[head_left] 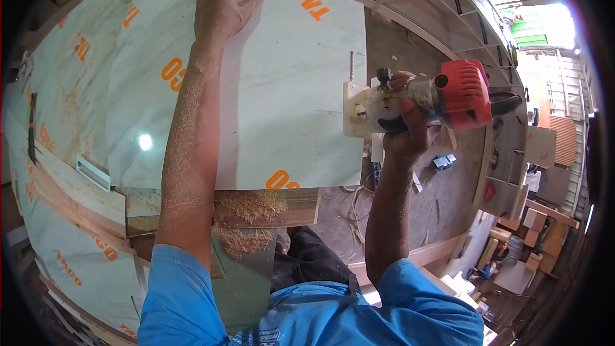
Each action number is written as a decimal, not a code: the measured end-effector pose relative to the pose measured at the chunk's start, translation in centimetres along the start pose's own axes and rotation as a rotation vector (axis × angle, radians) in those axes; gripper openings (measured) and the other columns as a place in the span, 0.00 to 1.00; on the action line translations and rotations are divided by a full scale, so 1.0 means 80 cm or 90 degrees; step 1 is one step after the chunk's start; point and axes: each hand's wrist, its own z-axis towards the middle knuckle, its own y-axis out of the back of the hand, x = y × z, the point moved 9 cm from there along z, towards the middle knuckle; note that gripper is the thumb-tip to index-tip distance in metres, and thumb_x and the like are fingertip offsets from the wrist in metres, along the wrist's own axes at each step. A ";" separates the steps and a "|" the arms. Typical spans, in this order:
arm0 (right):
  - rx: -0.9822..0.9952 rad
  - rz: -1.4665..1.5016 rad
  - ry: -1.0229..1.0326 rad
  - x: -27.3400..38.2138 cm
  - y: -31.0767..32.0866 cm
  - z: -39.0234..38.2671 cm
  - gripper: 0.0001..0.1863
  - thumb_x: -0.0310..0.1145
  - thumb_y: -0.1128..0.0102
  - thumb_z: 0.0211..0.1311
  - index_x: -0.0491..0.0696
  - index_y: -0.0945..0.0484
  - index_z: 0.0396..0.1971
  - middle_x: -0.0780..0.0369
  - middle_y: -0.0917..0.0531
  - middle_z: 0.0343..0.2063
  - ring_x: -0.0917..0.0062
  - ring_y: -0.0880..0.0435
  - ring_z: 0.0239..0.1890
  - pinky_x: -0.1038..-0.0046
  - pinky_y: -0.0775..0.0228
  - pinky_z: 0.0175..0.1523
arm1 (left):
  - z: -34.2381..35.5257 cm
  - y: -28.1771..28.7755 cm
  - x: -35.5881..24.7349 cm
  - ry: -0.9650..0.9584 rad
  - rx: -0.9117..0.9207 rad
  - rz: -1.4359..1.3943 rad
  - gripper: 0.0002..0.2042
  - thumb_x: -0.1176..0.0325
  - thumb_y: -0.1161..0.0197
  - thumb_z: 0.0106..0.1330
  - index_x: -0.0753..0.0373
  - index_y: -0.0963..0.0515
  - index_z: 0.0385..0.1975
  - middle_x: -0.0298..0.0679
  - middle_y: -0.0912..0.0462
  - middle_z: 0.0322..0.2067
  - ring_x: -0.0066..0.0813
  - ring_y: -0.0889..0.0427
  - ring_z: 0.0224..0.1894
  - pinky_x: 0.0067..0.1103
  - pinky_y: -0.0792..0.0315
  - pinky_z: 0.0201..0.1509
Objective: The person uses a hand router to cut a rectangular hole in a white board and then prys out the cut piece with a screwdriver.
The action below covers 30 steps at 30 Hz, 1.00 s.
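A pale, marble-patterned laminated panel (295, 90) with orange lettering lies flat in front of me. My left hand (224, 8) rests on it near its far edge, thumb spread away from the fingers; the fingertips reach that edge. At the panel's right edge, my right hand (410, 128) is wrapped round a trim router (458, 93) with a red motor housing. The router lies sideways, its pale base plate (356, 110) against the panel's edge. The cutter is hidden from view. Fine sawdust covers my left forearm.
Sawdust (246, 218) is heaped on boards along the panel's near side. More lettered sheets (70, 263) lie to the left. A blue object (444, 162) and a cable (356, 218) are on the grey floor. Grey cabinet frames (442, 0) stand beyond, with wood offcuts (544, 230) at right.
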 end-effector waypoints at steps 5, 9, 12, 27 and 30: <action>0.047 0.043 0.024 -0.014 -0.021 -0.002 0.26 0.27 0.33 0.48 0.34 0.24 0.49 0.50 0.15 0.40 0.62 0.15 0.45 0.59 0.23 0.55 | 0.001 0.023 -0.006 0.080 0.000 -0.100 0.32 0.52 0.23 0.59 0.69 0.21 0.56 0.52 0.23 0.60 0.50 0.27 0.64 0.37 0.34 0.71; 0.042 0.096 -0.018 -0.030 -0.030 -0.004 0.27 0.27 0.34 0.48 0.34 0.25 0.51 0.49 0.16 0.41 0.61 0.15 0.45 0.58 0.23 0.56 | -0.002 0.023 -0.003 0.062 -0.025 -0.105 0.31 0.53 0.24 0.59 0.70 0.21 0.56 0.52 0.22 0.58 0.50 0.27 0.63 0.38 0.34 0.71; 0.045 0.055 -0.019 -0.034 -0.034 -0.004 0.29 0.26 0.34 0.47 0.34 0.26 0.52 0.49 0.16 0.42 0.61 0.16 0.47 0.58 0.24 0.57 | -0.001 0.019 -0.005 0.072 -0.023 -0.098 0.31 0.53 0.24 0.59 0.71 0.21 0.55 0.52 0.21 0.57 0.51 0.27 0.63 0.37 0.33 0.70; 0.141 -0.046 0.012 -0.035 -0.060 -0.007 0.34 0.31 0.33 0.52 0.35 0.31 0.60 0.43 0.18 0.47 0.56 0.17 0.51 0.55 0.23 0.59 | 0.004 0.012 -0.004 0.060 -0.012 -0.066 0.31 0.53 0.26 0.61 0.71 0.24 0.56 0.53 0.23 0.57 0.51 0.28 0.63 0.40 0.36 0.71; 0.141 -0.030 0.006 -0.038 -0.060 -0.007 0.35 0.31 0.33 0.51 0.36 0.32 0.60 0.44 0.18 0.47 0.56 0.17 0.52 0.55 0.23 0.59 | 0.004 0.008 0.000 0.083 -0.016 -0.054 0.31 0.53 0.26 0.61 0.71 0.24 0.56 0.53 0.23 0.57 0.51 0.29 0.63 0.39 0.36 0.72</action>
